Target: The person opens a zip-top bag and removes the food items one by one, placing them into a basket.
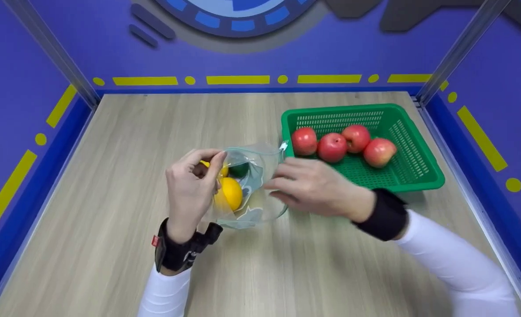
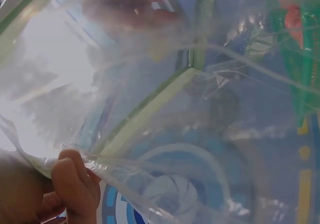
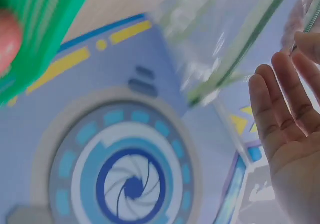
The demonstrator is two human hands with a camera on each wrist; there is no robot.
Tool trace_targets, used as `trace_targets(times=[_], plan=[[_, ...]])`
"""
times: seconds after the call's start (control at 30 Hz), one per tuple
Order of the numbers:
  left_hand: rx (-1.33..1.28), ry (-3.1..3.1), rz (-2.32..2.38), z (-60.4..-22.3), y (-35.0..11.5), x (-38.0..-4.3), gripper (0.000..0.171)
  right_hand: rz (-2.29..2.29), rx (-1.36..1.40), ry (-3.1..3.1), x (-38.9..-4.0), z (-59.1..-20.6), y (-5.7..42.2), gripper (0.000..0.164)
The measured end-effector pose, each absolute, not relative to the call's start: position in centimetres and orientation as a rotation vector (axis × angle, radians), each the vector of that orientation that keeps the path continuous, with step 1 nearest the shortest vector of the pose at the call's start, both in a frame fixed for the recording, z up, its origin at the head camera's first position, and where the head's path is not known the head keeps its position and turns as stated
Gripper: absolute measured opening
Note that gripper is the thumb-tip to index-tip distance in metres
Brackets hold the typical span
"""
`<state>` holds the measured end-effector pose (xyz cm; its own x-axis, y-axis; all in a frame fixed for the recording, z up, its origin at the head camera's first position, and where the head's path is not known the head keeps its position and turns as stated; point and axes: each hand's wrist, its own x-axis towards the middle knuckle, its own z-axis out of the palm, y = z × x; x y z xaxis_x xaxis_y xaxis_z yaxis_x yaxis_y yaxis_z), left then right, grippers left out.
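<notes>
Clear plastic bag (image 1: 252, 180), yellow fruit (image 1: 231, 193) inside, lies between the left hand (image 1: 190, 189), pinching its left edge, and the right hand (image 1: 308, 185) at its right side; whether that one grips it, I cannot tell. Apples (image 1: 332, 147) in the green basket (image 1: 401, 188) lie nearer the right hand.

Lt wood-grain tabletop (image 1: 132, 176) w/ grn basket (image 1: 412, 152) (slotted sides) on its far R side

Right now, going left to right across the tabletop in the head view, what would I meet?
Left hand, clear bag holding yellow fruit, green basket holding red apples. The right hand is left out: it overlaps the basket.
</notes>
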<state>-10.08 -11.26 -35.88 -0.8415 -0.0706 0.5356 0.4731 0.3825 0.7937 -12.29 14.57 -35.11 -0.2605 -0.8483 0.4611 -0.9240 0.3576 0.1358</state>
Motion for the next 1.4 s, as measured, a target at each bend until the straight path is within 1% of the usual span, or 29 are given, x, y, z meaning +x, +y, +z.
trace_targets(times=[0.13,0.3,0.4,0.53,0.7,0.87,1.0,1.13,1.27,1.33,1.4], plan=[[-0.334,-2.177,-1.470,-35.9,-11.3,-9.9,0.009,0.100,1.615,-2.305,-12.5,-36.9,11.0,0.027],[-0.314,-2.187,-1.459,-35.9,-11.4,-10.0,0.010,-0.097,1.633,-2.593,-14.0,-38.8,7.3,0.031],[-0.316,-2.177,-1.431,-35.9,-11.3,-10.1,0.010,-0.141,1.630,-2.733,-15.2,-40.2,5.6,0.032],[-0.330,-2.154,-1.397,-35.9,-11.3,-10.2,0.009,-0.217,1.632,-2.775,-16.3,-41.9,4.1,0.037],[-0.339,-2.134,-1.391,-36.1,-11.3,-10.3,0.009,-0.196,1.633,-2.714,-16.9,-43.5,3.1,0.040],[-0.339,-2.142,-1.400,-36.1,-11.2,-10.2,0.009,0.025,1.586,-2.728,-17.3,-45.4,2.8,0.050],[-0.330,-2.178,-1.387,-36.0,-11.0,-10.2,0.009,0.196,1.493,-2.830,-17.3,-46.6,2.7,0.050],[-0.331,-2.199,-1.370,-36.1,-10.9,-10.3,0.009,0.142,1.419,-2.880,-17.4,-47.2,2.5,0.046],[-0.349,-2.188,-1.383,-36.3,-11.0,-10.3,0.009,0.036,1.487,-2.797,-17.7,-47.0,2.6,0.047],[-0.359,-2.175,-1.387,-36.3,-11.0,-10.3,0.009,-0.036,1.538,-2.735,-17.9,-46.5,2.8,0.051],[-0.361,-2.160,-1.386,-36.3,-11.1,-10.3,0.009,-0.142,1.556,-2.689,-18.1,-45.8,3.0,0.062]])
